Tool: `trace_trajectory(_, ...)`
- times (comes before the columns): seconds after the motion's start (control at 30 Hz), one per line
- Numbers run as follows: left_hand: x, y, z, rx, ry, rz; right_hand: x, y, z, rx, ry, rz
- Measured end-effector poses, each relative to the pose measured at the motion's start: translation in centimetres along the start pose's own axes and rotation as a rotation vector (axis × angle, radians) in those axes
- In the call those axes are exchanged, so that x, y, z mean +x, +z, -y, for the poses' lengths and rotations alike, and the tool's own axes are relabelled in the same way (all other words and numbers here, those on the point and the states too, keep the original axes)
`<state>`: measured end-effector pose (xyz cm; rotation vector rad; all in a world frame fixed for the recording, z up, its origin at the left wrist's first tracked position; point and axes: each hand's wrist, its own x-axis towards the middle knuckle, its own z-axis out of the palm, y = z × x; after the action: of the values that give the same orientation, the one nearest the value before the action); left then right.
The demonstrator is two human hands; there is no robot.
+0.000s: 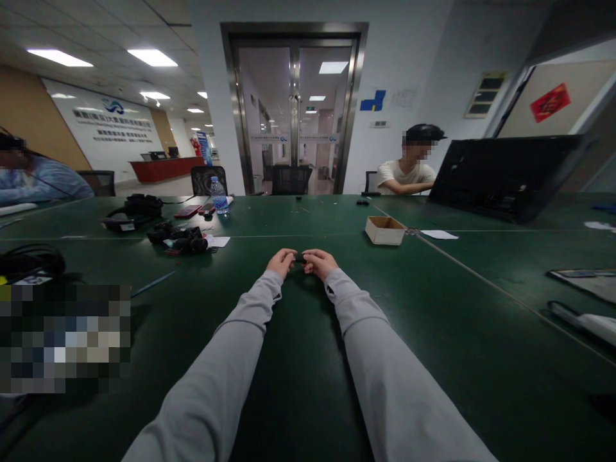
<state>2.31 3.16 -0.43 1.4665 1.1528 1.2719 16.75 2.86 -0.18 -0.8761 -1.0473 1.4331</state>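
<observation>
Fingertips of left hand (280, 262) and right hand (320, 262) pinch the opposite ends of one small black object (300, 259), which lies between them over the green table (308, 333). Its long axis seems to run side to side, and neither hand is nearer.

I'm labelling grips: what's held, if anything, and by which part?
A small dark object, one end in the left hand, the other in the right hand.
</observation>
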Motion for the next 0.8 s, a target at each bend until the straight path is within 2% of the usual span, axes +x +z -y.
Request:
trace_trajectory(0.1,0.02,0.0,0.05,0.0,0.014,-0.02,-0.06,0.02,0.08,-0.003,-0.006,0.001)
trace_trajectory(0.53,0.07,-0.17,-0.04,0.011,-0.018,0.066,0.19,-0.05,-0.08,-0.025,0.009,-0.003)
trace_trajectory(0.8,-0.03,-0.16,-0.26,0.049,-0.018,0.037,0.22,-0.12,-0.15,-0.016,-0.001,0.012)
